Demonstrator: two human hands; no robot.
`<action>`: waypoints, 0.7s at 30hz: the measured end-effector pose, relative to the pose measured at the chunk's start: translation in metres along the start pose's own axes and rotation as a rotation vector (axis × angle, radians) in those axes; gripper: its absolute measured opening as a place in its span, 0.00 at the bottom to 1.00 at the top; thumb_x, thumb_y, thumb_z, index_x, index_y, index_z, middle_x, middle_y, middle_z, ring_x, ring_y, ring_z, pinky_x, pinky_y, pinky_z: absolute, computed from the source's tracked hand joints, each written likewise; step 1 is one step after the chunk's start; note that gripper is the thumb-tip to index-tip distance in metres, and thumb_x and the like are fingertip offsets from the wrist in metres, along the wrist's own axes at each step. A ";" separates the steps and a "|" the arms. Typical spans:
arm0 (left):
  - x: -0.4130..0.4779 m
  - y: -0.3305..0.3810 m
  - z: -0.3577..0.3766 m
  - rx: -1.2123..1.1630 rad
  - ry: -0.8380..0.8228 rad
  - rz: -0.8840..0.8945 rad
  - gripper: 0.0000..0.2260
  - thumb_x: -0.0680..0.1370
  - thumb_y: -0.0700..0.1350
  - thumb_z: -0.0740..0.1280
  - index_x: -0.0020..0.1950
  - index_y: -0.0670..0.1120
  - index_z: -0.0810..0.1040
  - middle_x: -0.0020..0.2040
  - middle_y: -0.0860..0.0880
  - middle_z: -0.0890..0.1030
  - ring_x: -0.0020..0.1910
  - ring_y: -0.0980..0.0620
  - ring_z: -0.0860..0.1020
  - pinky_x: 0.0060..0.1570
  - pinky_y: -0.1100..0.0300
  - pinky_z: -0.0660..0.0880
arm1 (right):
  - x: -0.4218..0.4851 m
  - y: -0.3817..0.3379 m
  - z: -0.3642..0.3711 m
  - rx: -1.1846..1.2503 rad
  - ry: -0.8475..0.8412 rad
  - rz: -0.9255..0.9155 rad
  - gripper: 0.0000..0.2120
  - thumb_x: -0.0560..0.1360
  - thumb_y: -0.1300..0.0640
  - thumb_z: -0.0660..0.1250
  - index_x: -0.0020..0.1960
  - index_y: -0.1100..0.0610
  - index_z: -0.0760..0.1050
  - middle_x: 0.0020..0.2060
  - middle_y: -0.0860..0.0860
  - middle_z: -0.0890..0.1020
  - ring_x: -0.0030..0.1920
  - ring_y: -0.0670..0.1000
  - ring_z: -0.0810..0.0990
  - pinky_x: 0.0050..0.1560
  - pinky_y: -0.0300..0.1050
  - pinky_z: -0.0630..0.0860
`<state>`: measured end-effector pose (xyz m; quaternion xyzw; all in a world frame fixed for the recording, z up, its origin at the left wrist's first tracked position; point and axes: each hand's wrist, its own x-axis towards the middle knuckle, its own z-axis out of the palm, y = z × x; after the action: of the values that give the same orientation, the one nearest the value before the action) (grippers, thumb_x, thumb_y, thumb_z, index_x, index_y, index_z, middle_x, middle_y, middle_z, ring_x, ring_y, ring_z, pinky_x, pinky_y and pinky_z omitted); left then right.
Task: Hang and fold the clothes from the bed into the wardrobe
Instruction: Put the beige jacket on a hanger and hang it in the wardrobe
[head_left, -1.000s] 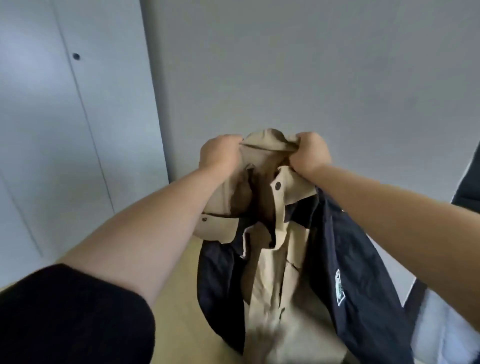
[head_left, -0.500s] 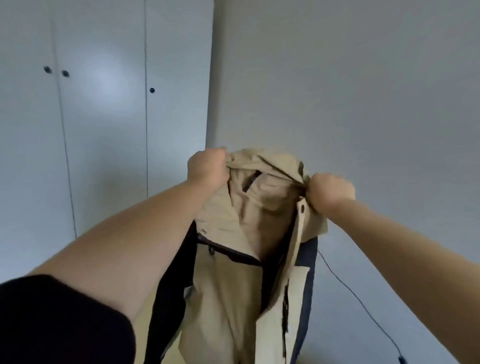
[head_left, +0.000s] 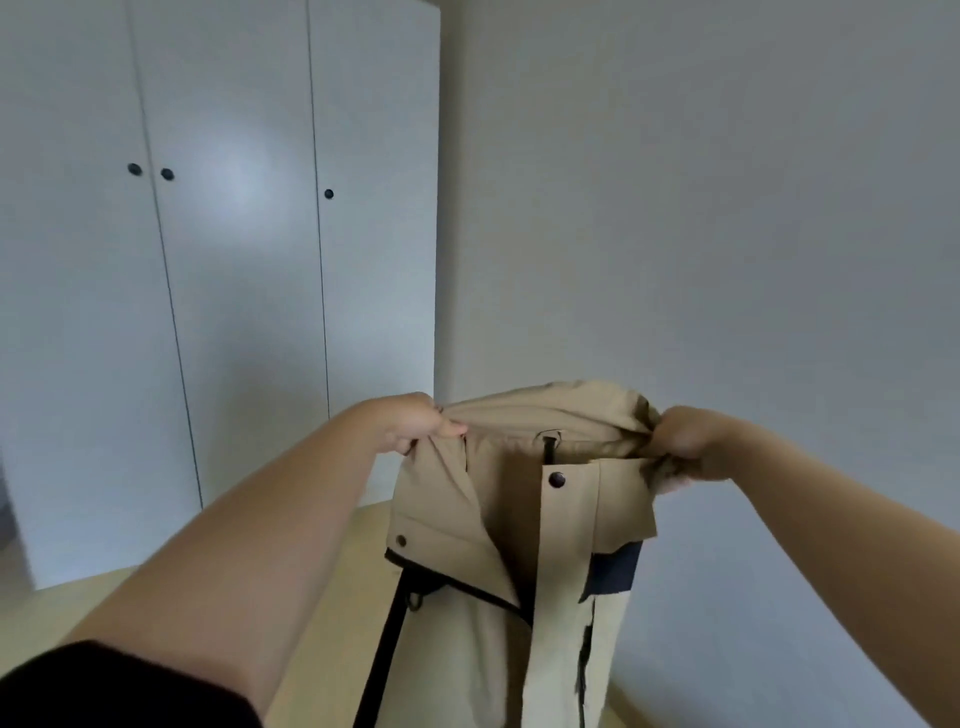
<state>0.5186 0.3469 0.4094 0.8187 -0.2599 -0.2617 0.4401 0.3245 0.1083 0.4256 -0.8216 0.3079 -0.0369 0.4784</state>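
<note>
Person stands facing a corner of the room, both arms stretched forward, holding a beige jacket up in the air by its top edge. Left hand has a closed grip, fingers curled round the collar fabric at the jacket's left shoulder, thumb lying over the cloth. Right hand is a tight fist bunching the fabric at the right shoulder. Collar is stretched roughly level between the two hands, rest of the jacket hangs straight down in front of the person, lower part out of frame. Front placket faces the person, a dark snap button near the top, a smaller snap on the left flap. Navy panel shows on the right side under the beige flap, dark trim runs along the left edge and lower zip line. Black short sleeve on the left upper arm. Behind and left, white wardrobe with its doors closed, small dark round knobs on the doors, jacket well apart from it. Plain grey-white wall behind the jacket and to the right. Light wood floor below
</note>
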 end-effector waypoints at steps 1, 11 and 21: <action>0.000 -0.007 0.000 -0.074 -0.007 0.026 0.20 0.76 0.46 0.70 0.62 0.38 0.71 0.46 0.47 0.81 0.38 0.56 0.80 0.38 0.65 0.77 | 0.001 0.008 -0.002 0.151 -0.083 -0.015 0.06 0.77 0.72 0.58 0.49 0.67 0.73 0.42 0.60 0.80 0.36 0.54 0.81 0.32 0.44 0.80; 0.010 -0.023 0.025 -0.700 -0.058 0.065 0.22 0.71 0.60 0.66 0.52 0.42 0.80 0.46 0.44 0.84 0.43 0.49 0.84 0.41 0.58 0.79 | -0.005 0.046 0.002 0.854 -0.098 0.044 0.06 0.79 0.63 0.61 0.49 0.63 0.76 0.35 0.56 0.84 0.34 0.52 0.84 0.31 0.45 0.81; 0.025 -0.040 0.038 0.546 0.349 0.114 0.17 0.80 0.53 0.61 0.51 0.39 0.78 0.50 0.42 0.80 0.51 0.43 0.78 0.46 0.57 0.71 | -0.021 0.039 0.022 1.029 -0.292 0.096 0.26 0.80 0.45 0.55 0.53 0.69 0.77 0.47 0.65 0.83 0.42 0.64 0.84 0.38 0.60 0.81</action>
<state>0.5193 0.3274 0.3519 0.9232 -0.2865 -0.0132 0.2559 0.2968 0.1223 0.3870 -0.4627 0.2174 -0.0465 0.8582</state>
